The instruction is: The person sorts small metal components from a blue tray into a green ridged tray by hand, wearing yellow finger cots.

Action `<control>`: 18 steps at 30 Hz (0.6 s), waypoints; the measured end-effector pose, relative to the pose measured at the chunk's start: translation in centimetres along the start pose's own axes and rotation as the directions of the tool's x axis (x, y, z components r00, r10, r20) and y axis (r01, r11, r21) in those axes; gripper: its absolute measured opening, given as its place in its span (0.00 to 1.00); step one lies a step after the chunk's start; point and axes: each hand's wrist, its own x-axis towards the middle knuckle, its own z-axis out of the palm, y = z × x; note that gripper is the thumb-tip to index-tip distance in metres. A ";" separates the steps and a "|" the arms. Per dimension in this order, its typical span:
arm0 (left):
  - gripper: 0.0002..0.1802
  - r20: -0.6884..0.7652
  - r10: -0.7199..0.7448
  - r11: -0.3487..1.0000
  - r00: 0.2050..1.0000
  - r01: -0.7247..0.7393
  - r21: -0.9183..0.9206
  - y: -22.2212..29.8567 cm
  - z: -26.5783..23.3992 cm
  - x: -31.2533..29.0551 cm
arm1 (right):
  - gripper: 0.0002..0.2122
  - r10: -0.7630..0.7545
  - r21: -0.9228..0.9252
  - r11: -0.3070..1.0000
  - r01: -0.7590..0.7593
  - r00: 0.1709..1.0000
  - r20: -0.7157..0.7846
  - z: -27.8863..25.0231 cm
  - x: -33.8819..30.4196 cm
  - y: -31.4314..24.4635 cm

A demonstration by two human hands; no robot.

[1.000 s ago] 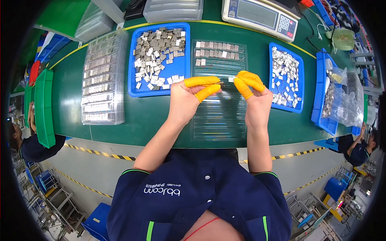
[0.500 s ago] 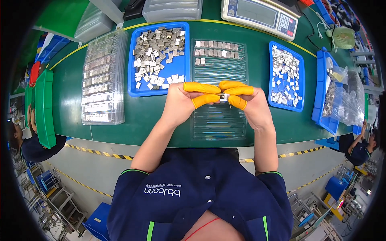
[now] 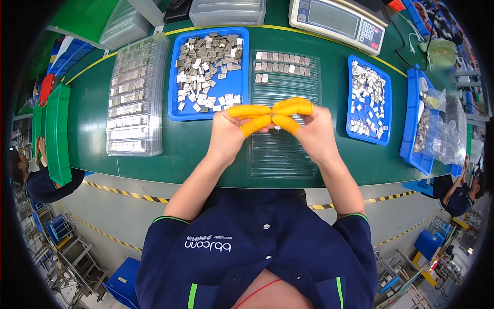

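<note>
My left hand and my right hand meet fingertip to fingertip over a clear ribbed tray. Yellow cots cover the thumbs and fingers, which are pinched closed. A small silver-and-white part showed between them a moment ago; the fingers now hide nearly all of it. Small metal pieces stand in short rows at the tray's far end. Left of it, a blue tray holds a heap of loose metal pieces. To the right, a smaller blue tray carries small white parts.
Stacked clear trays filled with pieces stand at left, beside a green bin. At the back are a weighing scale and clear boxes. A blue bin with plastic bags lies far right. Other people sit at both sides.
Both hands have shifted slightly left, and the fingertips have closed together, covering the small part that showed between them. The whole view has moved a little.
</note>
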 end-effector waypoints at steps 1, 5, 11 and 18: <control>0.13 -0.077 0.038 0.999 0.996 -0.038 0.004 -0.1 -0.3 0.2 | 0.07 -0.096 -0.200 0.976 0.085 0.994 -0.046 0.0 0.9 -0.1; 0.14 -0.311 0.251 0.967 0.917 -0.221 0.127 0.6 -2.4 0.9 | 0.05 -0.578 -0.830 0.466 0.308 0.816 -0.022 -1.3 5.7 2.3; 0.10 -0.367 0.586 0.744 0.723 -0.300 0.598 1.1 -8.3 1.1 | 0.05 -0.603 -0.918 0.189 0.347 0.779 0.170 -1.9 7.0 4.4; 0.11 -0.120 0.667 0.214 0.736 -0.034 0.976 4.2 -8.9 2.6 | 0.11 -0.685 -0.944 0.245 0.219 0.729 -0.009 -7.3 4.5 1.1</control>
